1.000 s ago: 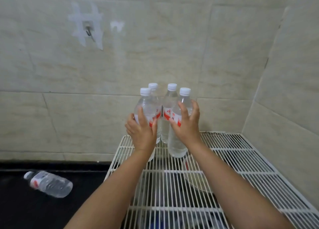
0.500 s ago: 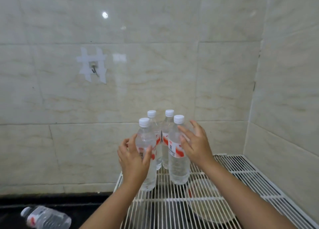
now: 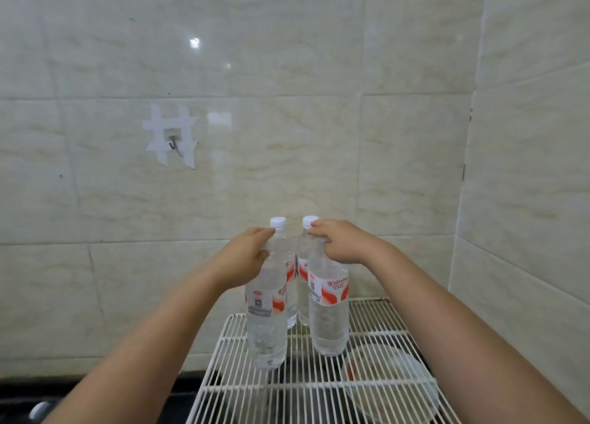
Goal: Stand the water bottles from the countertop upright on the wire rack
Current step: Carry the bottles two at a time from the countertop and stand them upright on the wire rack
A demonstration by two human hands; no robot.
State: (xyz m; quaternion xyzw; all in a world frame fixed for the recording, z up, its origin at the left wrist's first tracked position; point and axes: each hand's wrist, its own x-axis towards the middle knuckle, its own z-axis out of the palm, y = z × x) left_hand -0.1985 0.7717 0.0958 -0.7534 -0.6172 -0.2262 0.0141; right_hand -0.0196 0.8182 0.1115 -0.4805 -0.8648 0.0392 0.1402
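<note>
Water bottles of clear plastic, four in number, each with a white screw cap and a red and white label, stand upright in a tight group at the far left corner of the white wire rack. Two are in front and two just behind them, touching. The left hand is curled around the neck of the front left bottle, and the right hand grips the top of the front right one, so its cap is hidden. The rack sits in a corner of beige marble-look wall tiles; a small metal hook fixed with strips of white tape hangs on the back wall. Under the wires a round clear lid or dish shows, and a black countertop lies at the left, with part of a lying bottle at the lower edge. Compared with half a second ago, both hands have climbed from the bottle bodies up to the necks.
</note>
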